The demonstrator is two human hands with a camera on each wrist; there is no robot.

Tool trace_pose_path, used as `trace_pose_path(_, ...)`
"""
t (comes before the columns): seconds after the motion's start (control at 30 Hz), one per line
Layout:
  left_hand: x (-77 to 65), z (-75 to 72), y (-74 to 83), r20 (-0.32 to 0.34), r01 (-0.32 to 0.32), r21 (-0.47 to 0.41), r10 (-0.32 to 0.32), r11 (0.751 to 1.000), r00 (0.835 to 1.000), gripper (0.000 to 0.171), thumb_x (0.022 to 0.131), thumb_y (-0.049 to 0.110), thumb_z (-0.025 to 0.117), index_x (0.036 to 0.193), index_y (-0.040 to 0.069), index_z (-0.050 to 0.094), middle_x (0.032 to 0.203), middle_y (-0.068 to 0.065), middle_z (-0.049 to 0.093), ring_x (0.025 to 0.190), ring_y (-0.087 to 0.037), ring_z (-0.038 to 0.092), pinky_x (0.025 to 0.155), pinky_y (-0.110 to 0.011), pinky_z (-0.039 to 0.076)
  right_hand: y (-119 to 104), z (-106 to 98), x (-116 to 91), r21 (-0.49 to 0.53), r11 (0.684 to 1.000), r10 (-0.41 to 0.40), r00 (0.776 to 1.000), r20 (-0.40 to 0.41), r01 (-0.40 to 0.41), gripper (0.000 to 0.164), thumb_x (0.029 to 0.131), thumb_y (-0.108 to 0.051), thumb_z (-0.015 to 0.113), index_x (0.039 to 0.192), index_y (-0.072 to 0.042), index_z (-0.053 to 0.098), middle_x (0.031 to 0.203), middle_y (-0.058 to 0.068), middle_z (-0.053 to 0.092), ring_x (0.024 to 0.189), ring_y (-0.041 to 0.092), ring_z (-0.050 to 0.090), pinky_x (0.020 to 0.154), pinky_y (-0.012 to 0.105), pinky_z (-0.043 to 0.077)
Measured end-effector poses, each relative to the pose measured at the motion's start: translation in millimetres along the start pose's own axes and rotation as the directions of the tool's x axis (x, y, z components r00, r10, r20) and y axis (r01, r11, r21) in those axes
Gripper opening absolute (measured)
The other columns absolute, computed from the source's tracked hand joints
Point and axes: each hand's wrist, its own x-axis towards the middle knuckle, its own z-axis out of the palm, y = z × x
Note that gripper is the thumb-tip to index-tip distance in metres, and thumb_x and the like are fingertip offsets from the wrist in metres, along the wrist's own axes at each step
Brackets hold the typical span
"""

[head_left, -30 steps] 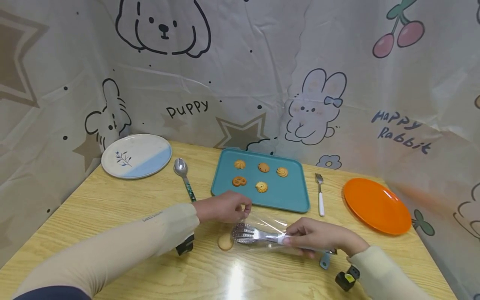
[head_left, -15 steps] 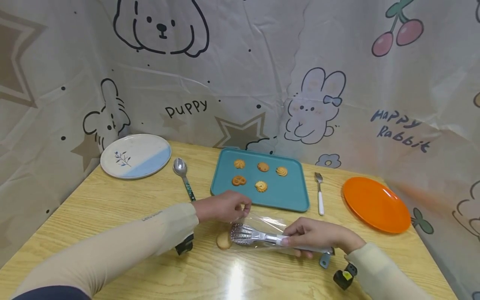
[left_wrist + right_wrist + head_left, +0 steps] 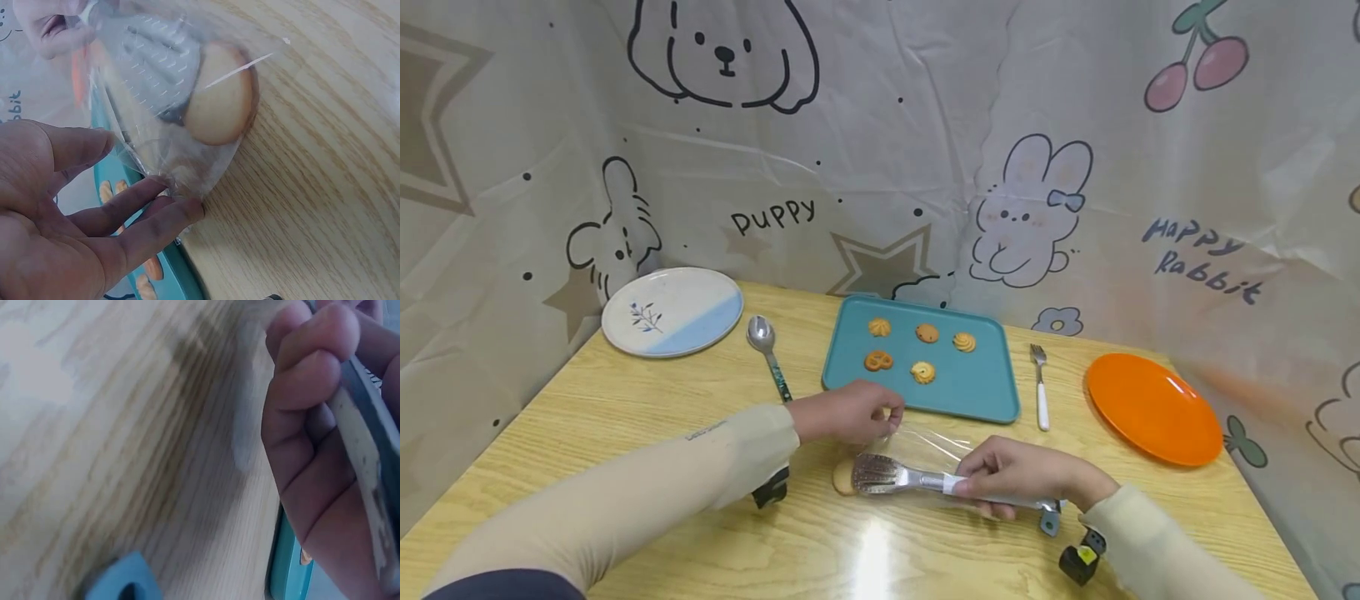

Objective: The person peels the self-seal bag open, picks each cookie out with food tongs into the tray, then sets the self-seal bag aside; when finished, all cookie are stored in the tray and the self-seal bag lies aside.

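Observation:
My left hand (image 3: 857, 414) pinches the edge of a clear plastic bag (image 3: 928, 442) at table level, just in front of the teal tray. Metal serving tongs (image 3: 880, 476) with perforated, slotted heads are gripped in my right hand (image 3: 1018, 473), their heads pointing left. Seen through the film in the left wrist view, a round cookie (image 3: 220, 100) lies against the tong head (image 3: 156, 69). Whether the tongs clasp the cookie cannot be told. The right wrist view shows fingers curled round the tongs' handle (image 3: 365, 462).
The teal tray (image 3: 958, 400) carries several cookies. A spoon (image 3: 769, 350) and a white-and-blue plate (image 3: 681, 312) lie on the left. To the right are a fork (image 3: 1041, 387) and an orange plate (image 3: 1153, 408). A light blue piece with a hole (image 3: 1050, 522) shows by my right hand.
My right hand has moved slightly left with the tongs. The tong head now covers more of the cookie in the head view. My left hand has stayed in place.

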Motion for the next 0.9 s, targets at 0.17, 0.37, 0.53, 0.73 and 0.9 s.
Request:
trace_pose_path(0.17, -0.5, -1.5, 2.3, 0.002, -0.004, -0.004, 0.004, 1.0, 1.0, 0.01, 0.097, 0.013, 0.057, 0.087, 0.011, 0.059, 0.051, 0.008, 0.038, 0.046, -0.006, 0.037, 0.046, -0.018, 0.033, 1.7, 1.2, -4.3, -0.024, 0.999, -0.035, 0.999, 0.008, 0.036, 0.029, 0.1, -0.021, 0.052, 0.094, 0.006, 0.063, 0.068, 0.024, 0.056, 0.047, 0.002, 0.049, 0.04, 0.025, 0.039)
trace_pose_path(0.37, 0.4, -1.1, 0.8, -0.01, -0.021, 0.018, 0.021, 1.0, 1.0, 0.011, 0.096, 0.012, 0.058, 0.085, 0.013, 0.058, 0.05, 0.008, 0.039, 0.046, -0.006, 0.036, 0.049, -0.021, 0.033, 6.6, -1.6, -29.2, -0.01, 0.999, -0.039, 0.999, 0.003, 0.039, 0.028, 0.101, -0.018, 0.049, 0.095, 0.006, 0.061, 0.07, 0.033, 0.051, 0.046, 0.002, 0.048, 0.037, 0.031, 0.04)
trace_pose_path(0.53, -0.4, 0.7, -2.7, -0.016, -0.025, 0.03, 0.025, 0.999, 1.0, 0.013, 0.096, 0.013, 0.059, 0.083, 0.014, 0.056, 0.049, 0.008, 0.038, 0.045, -0.006, 0.034, 0.053, -0.022, 0.033, 16.6, -7.7, -68.1, 0.075, 0.997, -0.032, 0.999, -0.027, 0.034, 0.027, 0.102, -0.012, 0.045, 0.097, 0.011, 0.059, 0.07, 0.035, 0.048, 0.048, 0.003, 0.047, 0.036, 0.037, 0.037)
trace_pose_path(0.73, -0.6, -0.6, -2.8, -0.015, -0.037, 0.012, 0.037, 0.999, 0.999, 0.01, 0.096, 0.013, 0.058, 0.086, 0.012, 0.056, 0.049, 0.008, 0.037, 0.046, -0.006, 0.036, 0.051, -0.021, 0.034, 31.2, -19.3, -124.8, 0.138, 0.99, -0.011, 0.995, -0.097, 0.025, 0.026, 0.103, -0.006, 0.039, 0.104, 0.015, 0.055, 0.071, 0.03, 0.045, 0.046, 0.014, 0.042, 0.037, 0.039, 0.035)
trace_pose_path(0.9, -0.7, -1.3, -0.6, 0.0, -0.029, -0.006, 0.029, 1.0, 1.0, 0.009, 0.096, 0.012, 0.056, 0.087, 0.011, 0.058, 0.05, 0.008, 0.039, 0.046, -0.006, 0.038, 0.05, -0.02, 0.035, 39.0, -32.7, -162.3, 0.125, 0.991, -0.021, 0.983, -0.185, 0.044, 0.027, 0.105, -0.002, 0.032, 0.108, 0.018, 0.05, 0.075, 0.023, 0.045, 0.053, 0.035, 0.034, 0.042, 0.036, 0.041)
